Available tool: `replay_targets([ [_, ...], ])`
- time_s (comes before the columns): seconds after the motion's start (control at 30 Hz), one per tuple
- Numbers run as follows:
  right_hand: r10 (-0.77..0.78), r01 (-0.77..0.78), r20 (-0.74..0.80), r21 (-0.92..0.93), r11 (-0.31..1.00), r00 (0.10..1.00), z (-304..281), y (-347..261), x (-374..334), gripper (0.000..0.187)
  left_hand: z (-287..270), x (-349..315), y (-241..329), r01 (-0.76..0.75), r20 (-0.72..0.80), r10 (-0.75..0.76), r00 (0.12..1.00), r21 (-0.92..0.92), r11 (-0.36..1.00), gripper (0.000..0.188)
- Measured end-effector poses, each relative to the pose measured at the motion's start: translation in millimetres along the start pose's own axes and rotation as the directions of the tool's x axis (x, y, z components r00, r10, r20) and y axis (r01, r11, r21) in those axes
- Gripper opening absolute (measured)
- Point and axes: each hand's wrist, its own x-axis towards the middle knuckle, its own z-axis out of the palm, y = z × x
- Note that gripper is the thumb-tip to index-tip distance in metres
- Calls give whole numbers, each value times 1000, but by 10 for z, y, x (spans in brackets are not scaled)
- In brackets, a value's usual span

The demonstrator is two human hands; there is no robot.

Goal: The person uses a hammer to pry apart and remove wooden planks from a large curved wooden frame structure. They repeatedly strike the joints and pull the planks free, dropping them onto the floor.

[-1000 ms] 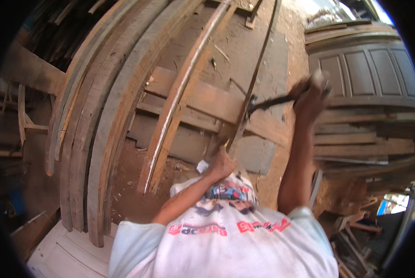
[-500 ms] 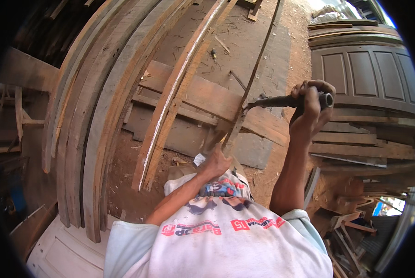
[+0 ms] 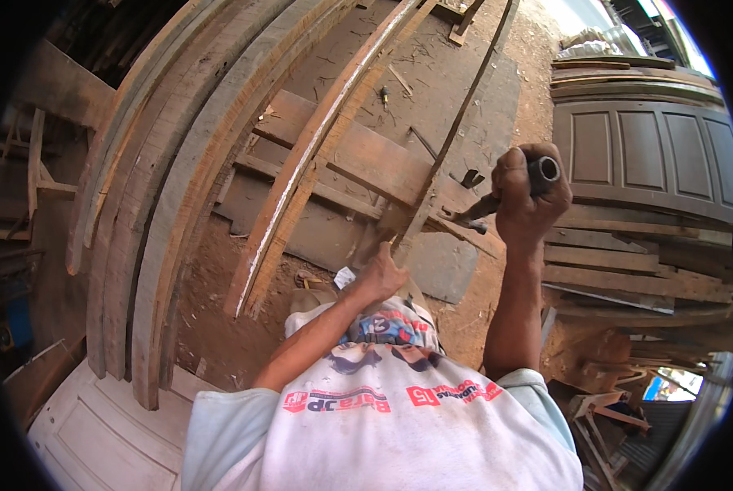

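My right hand [image 3: 530, 192] is closed round the dark tubular handle of a hammer [image 3: 544, 173], its open pipe end facing up. The hammer's dark head is just right of a long narrow wooden strip [image 3: 437, 176], apart from it as far as I can tell. At the near end of that strip, close to my waist, my left hand [image 3: 383, 277] is wrapped round the wood; its fingertips are partly hidden. The strip runs away from me and crosses a wide plank [image 3: 374, 159] lying below it.
Left of the strip lies a long beam [image 3: 301, 155] with a white line along it. Several thick curved beams [image 3: 194, 164] fill the left side, above a white panelled door [image 3: 96, 425]. A brown panelled door [image 3: 591, 147] and stacked boards [image 3: 604, 258] lie right. A screwdriver [image 3: 384, 96] lies beyond.
The hammer has moved away from the strip, toward me and right, with its handle end turned up. My left hand stays at the strip's near end. The view has shifted slightly.
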Motion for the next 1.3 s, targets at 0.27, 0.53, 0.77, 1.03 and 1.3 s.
replay_targets([
  [0.27,-39,24,-121,-129,991,992,307,19,84,18,-72,-82,141,57,8,-57,998,-4,998,68],
  [0.53,-18,15,-27,-103,995,999,509,309,806,39,13,-100,110,3,-81,-6,997,-37,999,70],
  [0.77,125,-121,49,-63,991,991,601,1152,1580,38,-91,-144,272,50,-27,-51,998,-16,999,78],
  [1.03,346,-354,221,-3,935,912,846,1607,1810,25,-144,-162,284,46,-21,-49,999,-126,991,83],
  [1.3,556,-579,230,39,815,798,563,2601,2062,23,-1,-162,159,9,-131,-15,991,-40,999,59],
])
